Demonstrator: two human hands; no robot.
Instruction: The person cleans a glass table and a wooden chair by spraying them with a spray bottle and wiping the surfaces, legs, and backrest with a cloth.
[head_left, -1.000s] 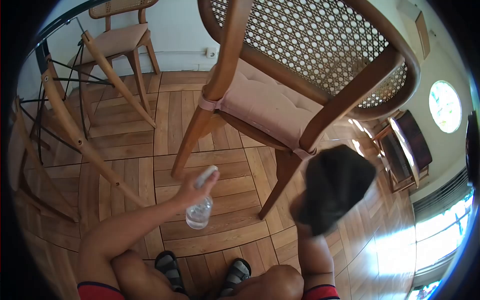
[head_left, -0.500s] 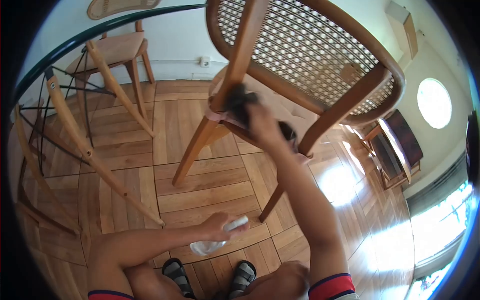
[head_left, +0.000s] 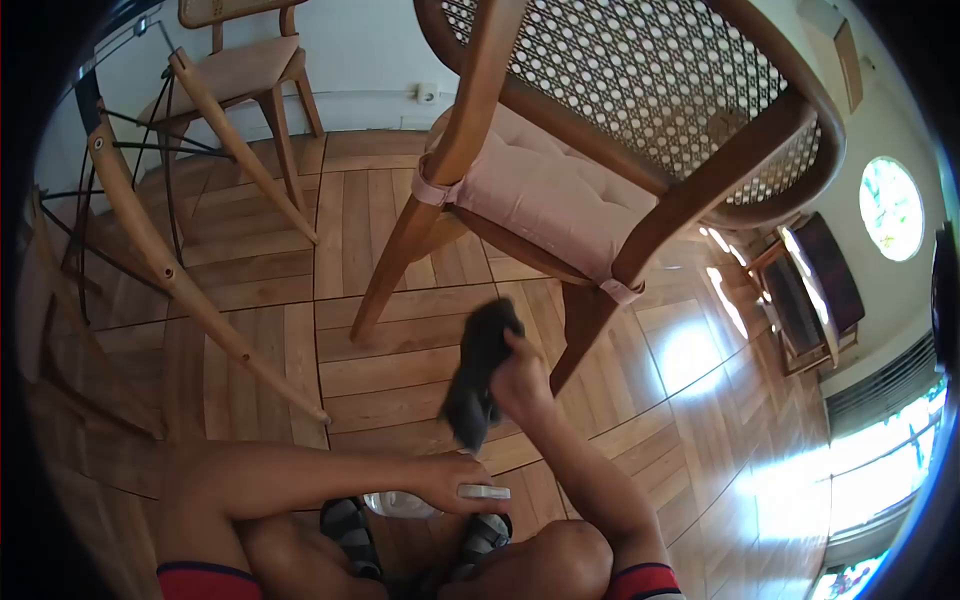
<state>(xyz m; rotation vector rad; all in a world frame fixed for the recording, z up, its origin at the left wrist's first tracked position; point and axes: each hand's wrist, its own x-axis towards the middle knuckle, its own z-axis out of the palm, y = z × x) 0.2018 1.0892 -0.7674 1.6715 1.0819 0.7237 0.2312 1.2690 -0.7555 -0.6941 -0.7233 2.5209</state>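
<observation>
In my right hand (head_left: 523, 385) is a dark cloth (head_left: 482, 360), bunched at the top with its lower end hanging down. The hand is in front of the wooden chair (head_left: 380, 265), apart from it. My left hand (head_left: 452, 482) is wrapped round a clear spray bottle (head_left: 402, 504) with a white nozzle (head_left: 484, 492), low over my feet. The chair faces away from me, with a woven cane backrest (head_left: 640, 90). A pink tufted cushion (head_left: 550, 190) lies on its seat, tied to the back posts by fabric straps.
To the left stand wooden table legs (head_left: 165, 265) braced with black rods. Behind them is another chair (head_left: 240, 80) by the wall. A dark-topped wooden piece of furniture (head_left: 805, 290) stands at the right, near windows (head_left: 890, 460). My sandals (head_left: 350, 535) rest on the parquet floor (head_left: 385, 375).
My right hand has moved down and away from the chair's left back post with the dark cloth. My left hand has lowered slightly with the spray bottle. The view has shifted a little.
</observation>
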